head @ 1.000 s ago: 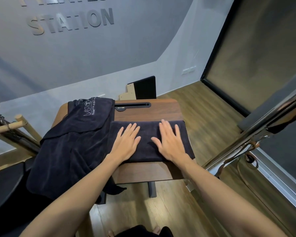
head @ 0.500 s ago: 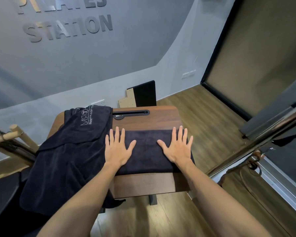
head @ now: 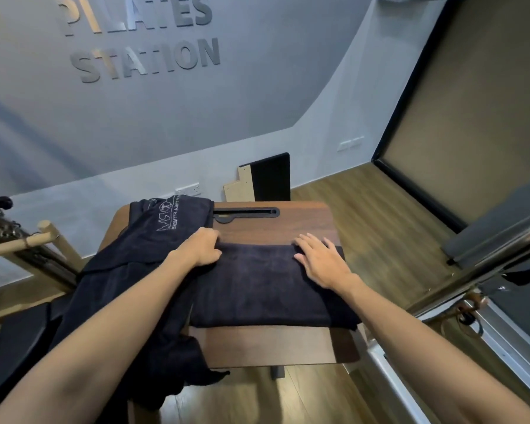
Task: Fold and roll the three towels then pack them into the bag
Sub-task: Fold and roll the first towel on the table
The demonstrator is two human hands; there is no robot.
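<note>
A loose towel (head: 129, 280) hangs off the table's (head: 273, 347) left side. The left hand (head: 201, 246) curls on the far edge of the folded towel (head: 263, 289); the right hand (head: 320, 258) lies flat there. Folding seems done; rolling toward the person comes next, with even pull.

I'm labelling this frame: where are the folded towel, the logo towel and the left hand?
folded towel (head: 266, 289): head view, middle of its top face.
logo towel (head: 153, 240): head view, below the logo.
left hand (head: 201, 247): head view, back of hand.

Folded towel (head: 266, 289) on table (head: 270, 347) before me; loose towels (head: 126, 270) at 9 o'clock, overhanging edge; slot (head: 245, 212) at 12.
</note>
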